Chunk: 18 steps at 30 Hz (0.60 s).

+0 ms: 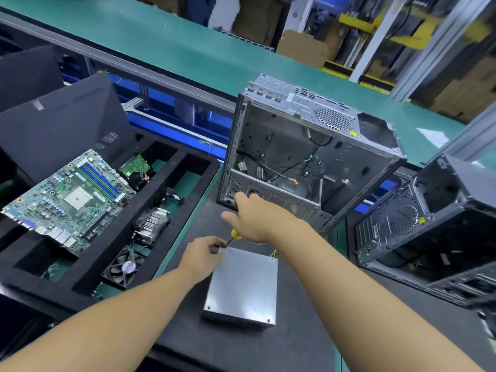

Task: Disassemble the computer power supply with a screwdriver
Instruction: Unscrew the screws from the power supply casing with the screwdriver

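Mostly hidden screwdriver (235, 234) under right hand (252, 221)

Factory line, upper frame: green conveyor belt (166, 41) slanting from upper left to right edge, edged by a grey aluminium rail (134, 68). Beyond, top centre and right, blurred: cardboard boxes (302, 48), yellow racking (357, 22), a white upright post (375, 41). Below the rail, blue panels (161, 122). Lower centre, black bench mat (308, 331).

One screwdriver (234, 235) is sitting in the right hand (252, 218), one power supply (243, 285) lying at the left hand (204, 253), two cases (295, 146) (418, 232) standing beyond both, one motherboard (69, 200) leftward.
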### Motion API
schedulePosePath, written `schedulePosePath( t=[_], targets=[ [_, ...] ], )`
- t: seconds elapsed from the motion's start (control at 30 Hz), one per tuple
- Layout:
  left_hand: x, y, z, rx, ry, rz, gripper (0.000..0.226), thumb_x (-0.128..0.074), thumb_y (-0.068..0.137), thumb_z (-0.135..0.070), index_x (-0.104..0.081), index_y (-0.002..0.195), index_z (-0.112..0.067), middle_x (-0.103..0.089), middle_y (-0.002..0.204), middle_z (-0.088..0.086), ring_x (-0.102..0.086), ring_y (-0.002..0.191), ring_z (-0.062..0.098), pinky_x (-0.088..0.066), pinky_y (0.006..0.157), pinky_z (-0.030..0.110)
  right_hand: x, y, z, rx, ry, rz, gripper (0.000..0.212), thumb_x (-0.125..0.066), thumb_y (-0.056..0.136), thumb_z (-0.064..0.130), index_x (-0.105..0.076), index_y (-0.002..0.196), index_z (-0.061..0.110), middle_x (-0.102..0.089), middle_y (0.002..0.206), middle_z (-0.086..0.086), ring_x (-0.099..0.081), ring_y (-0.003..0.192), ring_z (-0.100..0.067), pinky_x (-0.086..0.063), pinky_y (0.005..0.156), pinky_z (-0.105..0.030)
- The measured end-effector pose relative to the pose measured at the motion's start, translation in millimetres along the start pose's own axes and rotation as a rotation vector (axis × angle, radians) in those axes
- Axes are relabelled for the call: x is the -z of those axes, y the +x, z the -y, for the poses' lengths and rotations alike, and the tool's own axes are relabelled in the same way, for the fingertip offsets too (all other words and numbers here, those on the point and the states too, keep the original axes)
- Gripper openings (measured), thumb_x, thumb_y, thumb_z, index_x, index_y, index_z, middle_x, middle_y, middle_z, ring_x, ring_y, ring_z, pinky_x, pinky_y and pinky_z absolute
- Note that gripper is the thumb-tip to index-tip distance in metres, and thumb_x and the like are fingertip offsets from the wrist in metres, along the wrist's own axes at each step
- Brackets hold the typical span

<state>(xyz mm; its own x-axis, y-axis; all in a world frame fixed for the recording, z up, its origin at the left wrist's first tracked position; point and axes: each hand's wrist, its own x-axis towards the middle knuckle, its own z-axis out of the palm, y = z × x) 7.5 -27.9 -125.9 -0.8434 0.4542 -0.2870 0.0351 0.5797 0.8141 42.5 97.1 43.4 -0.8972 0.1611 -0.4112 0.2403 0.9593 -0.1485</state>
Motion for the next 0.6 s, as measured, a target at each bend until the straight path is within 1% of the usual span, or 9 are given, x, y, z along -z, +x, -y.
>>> schedulePosePath(
  t=[0.1, 0.17, 0.23, 0.33, 0.4, 0.47, 0.5, 0.53, 0.6],
  targets=[
    [1, 3, -6, -0.027, 0.107, 0.017, 0.015, -0.067, 0.086, -0.015, -0.068, 0.094, -0.028, -0.069, 0.094, -0.006, -0.063, 0.089, 0.013, -0.046, 0.073, 0.022, -7, -3, 0, 0.039, -0.025, -0.041, 0.018, -0.039, 0.102, 0.029, -0.037, 0.109, 0.012, -0.054, 0.108, -0.015, -0.050, 0.083, -0.032, -0.034, 0.062, -0.038],
    [3, 8, -9, -0.019, 0.135, 0.015, 0.013, -0.067, 0.083, -0.016, -0.066, 0.084, -0.029, -0.068, 0.088, -0.007, -0.063, 0.082, 0.014, -0.044, 0.065, 0.022, -9, -4, 1, 0.064, -0.050, -0.067, 0.021, -0.049, 0.096, 0.019, -0.039, 0.113, 0.013, -0.045, 0.112, -0.012, -0.044, 0.089, -0.030, -0.034, 0.067, -0.039],
    [7, 15, -8, -0.025, 0.147, 0.037, 0.012, -0.071, 0.081, -0.018, -0.065, 0.083, -0.029, -0.068, 0.087, -0.007, -0.063, 0.081, 0.013, -0.045, 0.066, 0.021, -9, -3, 1, 0.077, -0.041, -0.081, 0.033, -0.058, 0.088, 0.018, -0.040, 0.115, 0.015, -0.033, 0.110, -0.006, -0.031, 0.097, -0.026, -0.033, 0.071, -0.039],
    [10, 18, -1, -0.040, 0.130, 0.083, 0.016, -0.077, 0.080, -0.022, -0.066, 0.089, -0.028, -0.068, 0.090, -0.008, -0.064, 0.084, 0.011, -0.051, 0.076, 0.025, -8, 0, 3, -0.002, -0.008, -0.094, 0.031, -0.056, 0.092, 0.029, -0.040, 0.115, 0.015, -0.035, 0.113, -0.007, -0.040, 0.104, -0.032, -0.033, 0.071, -0.040],
    [9, 18, 4, -0.041, 0.129, 0.080, 0.018, -0.077, 0.080, -0.023, -0.065, 0.090, -0.031, -0.068, 0.091, -0.011, -0.064, 0.084, 0.007, -0.049, 0.071, 0.023, -7, 2, 4, -0.049, -0.053, -0.143, 0.023, -0.043, 0.101, 0.038, -0.036, 0.106, 0.016, -0.044, 0.109, -0.008, -0.049, 0.090, -0.034, -0.037, 0.067, -0.040],
    [9, 19, 6, -0.056, 0.120, 0.083, 0.018, -0.076, 0.080, -0.022, -0.064, 0.089, -0.032, -0.068, 0.092, -0.010, -0.063, 0.084, 0.005, -0.045, 0.066, 0.019, -7, 4, 6, -0.036, -0.121, -0.197, 0.020, -0.043, 0.102, 0.028, -0.027, 0.095, 0.018, -0.044, 0.090, -0.005, -0.047, 0.074, -0.033, -0.032, 0.054, -0.035],
    [9, 21, 7, -0.066, 0.119, 0.097, 0.018, -0.076, 0.081, -0.021, -0.064, 0.088, -0.032, -0.068, 0.093, -0.008, -0.063, 0.084, 0.005, -0.043, 0.066, 0.018, -7, 6, 8, -0.032, -0.108, -0.199, 0.021, -0.047, 0.099, 0.022, -0.027, 0.095, 0.017, -0.040, 0.084, -0.003, -0.046, 0.072, -0.032, -0.027, 0.051, -0.033],
    [10, 23, 6, -0.074, 0.119, 0.112, 0.017, -0.076, 0.081, -0.021, -0.064, 0.088, -0.031, -0.068, 0.093, -0.008, -0.063, 0.085, 0.006, -0.043, 0.067, 0.017, -6, 7, 9, -0.027, -0.074, -0.185, 0.021, -0.050, 0.095, 0.017, -0.029, 0.097, 0.016, -0.038, 0.086, -0.003, -0.045, 0.076, -0.031, -0.026, 0.051, -0.033],
    [12, 25, 6, -0.076, 0.120, 0.140, 0.016, -0.077, 0.081, -0.021, -0.065, 0.088, -0.030, -0.067, 0.094, -0.009, -0.064, 0.086, 0.007, -0.045, 0.070, 0.019, -4, 10, 12, -0.013, -0.004, -0.130, 0.022, -0.055, 0.090, 0.016, -0.038, 0.104, 0.015, -0.039, 0.102, -0.004, -0.037, 0.091, -0.026, -0.032, 0.060, -0.037]
  ],
)
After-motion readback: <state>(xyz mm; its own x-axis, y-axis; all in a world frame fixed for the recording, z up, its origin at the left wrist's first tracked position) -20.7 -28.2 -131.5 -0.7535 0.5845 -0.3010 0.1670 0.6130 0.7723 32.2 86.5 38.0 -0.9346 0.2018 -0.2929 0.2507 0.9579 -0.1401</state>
